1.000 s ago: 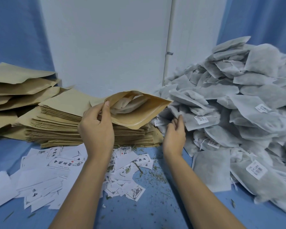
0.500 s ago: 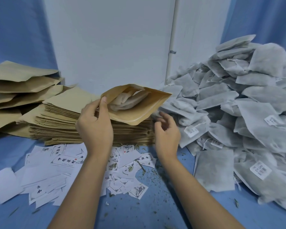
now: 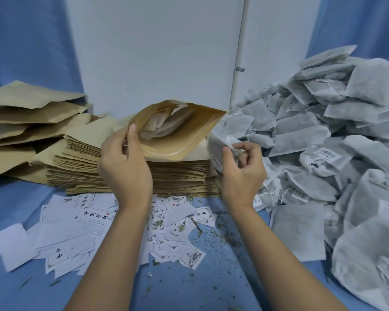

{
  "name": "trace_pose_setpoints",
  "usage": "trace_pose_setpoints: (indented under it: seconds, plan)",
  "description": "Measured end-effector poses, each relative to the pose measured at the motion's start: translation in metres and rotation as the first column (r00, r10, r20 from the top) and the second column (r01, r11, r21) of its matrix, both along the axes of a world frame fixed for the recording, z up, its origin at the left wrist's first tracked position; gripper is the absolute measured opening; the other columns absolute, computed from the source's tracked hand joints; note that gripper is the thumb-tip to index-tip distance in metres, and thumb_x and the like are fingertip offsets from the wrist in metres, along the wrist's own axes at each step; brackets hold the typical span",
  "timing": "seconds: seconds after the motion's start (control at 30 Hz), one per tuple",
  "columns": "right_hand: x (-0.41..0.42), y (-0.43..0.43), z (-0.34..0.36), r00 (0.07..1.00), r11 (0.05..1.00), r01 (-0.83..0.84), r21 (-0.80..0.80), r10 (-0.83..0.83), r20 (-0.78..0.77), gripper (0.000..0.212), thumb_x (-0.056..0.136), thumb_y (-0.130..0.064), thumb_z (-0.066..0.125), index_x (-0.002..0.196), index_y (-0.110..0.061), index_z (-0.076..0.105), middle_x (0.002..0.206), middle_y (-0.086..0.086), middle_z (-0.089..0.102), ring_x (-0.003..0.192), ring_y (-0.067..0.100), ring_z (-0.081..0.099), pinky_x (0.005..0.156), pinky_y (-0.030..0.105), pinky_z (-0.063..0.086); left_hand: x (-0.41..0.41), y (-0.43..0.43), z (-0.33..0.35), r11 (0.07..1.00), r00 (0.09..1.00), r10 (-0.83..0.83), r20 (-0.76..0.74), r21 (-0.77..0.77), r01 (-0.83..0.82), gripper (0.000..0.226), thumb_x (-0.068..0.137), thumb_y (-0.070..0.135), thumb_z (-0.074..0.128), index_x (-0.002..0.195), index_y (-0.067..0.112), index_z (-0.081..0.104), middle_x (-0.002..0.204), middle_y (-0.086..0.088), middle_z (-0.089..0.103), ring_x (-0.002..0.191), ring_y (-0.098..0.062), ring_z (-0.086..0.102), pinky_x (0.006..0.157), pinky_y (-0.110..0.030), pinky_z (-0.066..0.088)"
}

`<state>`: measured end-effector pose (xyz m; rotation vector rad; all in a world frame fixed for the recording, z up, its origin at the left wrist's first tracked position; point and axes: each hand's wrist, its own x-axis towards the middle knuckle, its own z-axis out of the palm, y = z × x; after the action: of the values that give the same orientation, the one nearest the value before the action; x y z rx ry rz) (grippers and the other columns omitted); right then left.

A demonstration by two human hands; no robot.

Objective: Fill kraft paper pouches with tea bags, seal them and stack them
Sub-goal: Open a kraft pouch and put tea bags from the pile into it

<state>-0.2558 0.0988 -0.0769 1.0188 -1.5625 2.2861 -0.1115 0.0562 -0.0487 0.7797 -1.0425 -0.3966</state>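
Pouch (image 3: 180,142), rim in closed L grip (image 3: 124,169); tea bag (image 3: 219,139) in closed R grip (image 3: 243,172).

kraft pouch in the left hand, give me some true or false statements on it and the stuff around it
1. The left hand holds the kraft pouch with its mouth open. True.
2. The kraft pouch is empty. False: tea bags show inside its mouth.
3. The right hand pinches a tea bag just beside the pouch. True.
4. The pile of tea bags lies left of the stack of flat pouches. False: the pile lies to its right.
5. Printed paper labels lie scattered on the blue table in front of the stack. True.
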Motion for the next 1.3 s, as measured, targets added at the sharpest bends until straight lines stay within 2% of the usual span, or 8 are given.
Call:
trace_pose_setpoints:
  seconds: [0.2, 0.43, 0.6, 0.7, 0.8, 0.9, 1.1, 1.3]
  plan:
    - [0.003, 0.012, 0.03, 0.986, 0.981, -0.124, -0.151, 0.104, -0.133, 0.017, 0.071, -0.016, 0.059, 0.072, -0.03, 0.049, 0.055, -0.015, 0.026, 0.053, 0.005, 0.026, 0.053, 0.026, 0.026, 0.009, -0.006, 0.003, 0.992, 0.992, 0.107, 0.071, -0.071, -0.102, 0.027, 0.094, 0.02, 0.053, 0.104, 0.0, 0.069, 0.099, 0.001, 0.059, 0.105, -0.004, 0.054, 0.089, -0.005, 0.034]
    - [0.022, 0.014, 0.044, 0.921, 0.864, -0.386, -0.324, 0.378, -0.09, 0.008, 0.07, -0.018, 0.052, 0.075, -0.024, 0.051, 0.059, -0.012, 0.03, 0.055, 0.006, 0.027, 0.052, 0.019, 0.026, 0.008, -0.011, -0.009, 0.993, 0.93, 0.116, 0.348, -0.075, -0.095, 0.02, 0.093, 0.009, 0.057, 0.099, -0.005, 0.069, 0.097, -0.015, 0.068, 0.108, -0.031, 0.058, 0.09, -0.012, 0.032]
    - [0.027, 0.011, 0.03, 0.938, 0.95, -0.301, -0.083, 0.279, -0.204, 0.016, 0.076, -0.005, 0.057, 0.079, -0.02, 0.054, 0.055, -0.012, 0.034, 0.052, 0.004, 0.034, 0.053, 0.02, 0.034, -0.003, -0.001, -0.005, 0.997, 0.946, 0.058, 0.32, -0.059, -0.041, 0.019, 0.092, 0.011, 0.059, 0.1, -0.002, 0.07, 0.095, 0.005, 0.057, 0.106, -0.022, 0.057, 0.087, -0.008, 0.032]
    - [0.03, 0.008, 0.023, 0.918, 0.99, -0.049, 0.135, 0.098, -0.385, 0.007, 0.078, -0.01, 0.065, 0.084, -0.013, 0.063, 0.063, -0.005, 0.053, 0.062, 0.012, 0.05, 0.06, 0.029, 0.044, -0.008, 0.004, -0.002, 0.998, 0.954, 0.026, 0.299, -0.054, -0.011, 0.019, 0.092, 0.016, 0.059, 0.096, 0.003, 0.072, 0.09, 0.008, 0.058, 0.093, -0.013, 0.055, 0.077, 0.001, 0.031]
    - [0.03, 0.005, 0.027, 0.821, 0.942, 0.197, 0.272, -0.007, -0.57, 0.004, 0.082, -0.017, 0.068, 0.084, -0.013, 0.069, 0.076, -0.004, 0.066, 0.082, 0.017, 0.052, 0.067, 0.032, 0.043, -0.013, 0.009, -0.003, 0.997, 0.939, 0.04, 0.34, -0.072, -0.017, 0.019, 0.091, 0.02, 0.06, 0.09, 0.007, 0.073, 0.081, 0.007, 0.064, 0.084, -0.015, 0.056, 0.069, -0.01, 0.033]
    - [0.028, 0.0, 0.031, 0.737, 0.824, 0.297, 0.483, 0.124, -0.664, 0.016, 0.088, -0.023, 0.06, 0.09, -0.015, 0.074, 0.089, 0.001, 0.065, 0.09, 0.018, 0.042, 0.073, 0.029, 0.034, -0.019, 0.016, -0.005, 0.991, 0.915, 0.092, 0.394, -0.129, -0.044, 0.019, 0.09, 0.019, 0.062, 0.081, 0.008, 0.074, 0.078, 0.001, 0.069, 0.079, -0.018, 0.06, 0.065, -0.019, 0.036]
    - [0.023, 0.004, 0.039, 0.732, 0.656, -0.201, 0.727, 0.594, -0.334, 0.019, 0.096, -0.014, 0.043, 0.092, -0.014, 0.062, 0.093, -0.003, 0.058, 0.089, 0.018, 0.051, 0.073, 0.03, 0.036, -0.023, 0.023, -0.006, 0.972, 0.899, 0.132, 0.416, -0.233, -0.035, 0.016, 0.087, 0.015, 0.064, 0.078, 0.008, 0.074, 0.073, 0.001, 0.07, 0.071, -0.02, 0.062, 0.065, -0.019, 0.037]
    - [0.025, 0.008, 0.039, 0.835, 0.82, -0.222, 0.528, 0.44, -0.331, 0.027, 0.079, -0.016, 0.046, 0.07, -0.024, 0.07, 0.069, -0.013, 0.068, 0.066, 0.004, 0.057, 0.062, 0.028, 0.044, -0.02, 0.011, -0.003, 0.999, 0.925, -0.021, 0.378, 0.036, 0.008, 0.027, 0.093, 0.027, 0.057, 0.076, 0.011, 0.07, 0.075, 0.005, 0.061, 0.084, -0.024, 0.059, 0.068, -0.022, 0.033]
